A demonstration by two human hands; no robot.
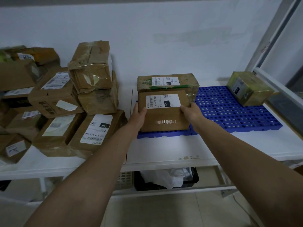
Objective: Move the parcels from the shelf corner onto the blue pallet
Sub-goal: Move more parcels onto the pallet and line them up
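Left hand point(139, 114) and right hand point(191, 112) clasping the brown parcel point(164, 110) by its sides on the blue pallet's point(229, 108) near left corner, fingertips hidden behind it. Partly covering a taped box point(167, 82) behind. Pile of parcels point(62, 102) cut off at left.

1. We see soft, even, rather dim light with a cool bluish cast on the wall point(164, 38).
2. We find no hard shadows; only faint shade lies under the parcels and below the shelf point(164, 154).
3. We notice glare on the tape of one box point(164, 112) and the tall taped carton point(91, 66).
4. We see wide-angle bending at the edges; the right frame point(268, 46) leans.
5. We find the left pile point(19, 79) slightly soft.
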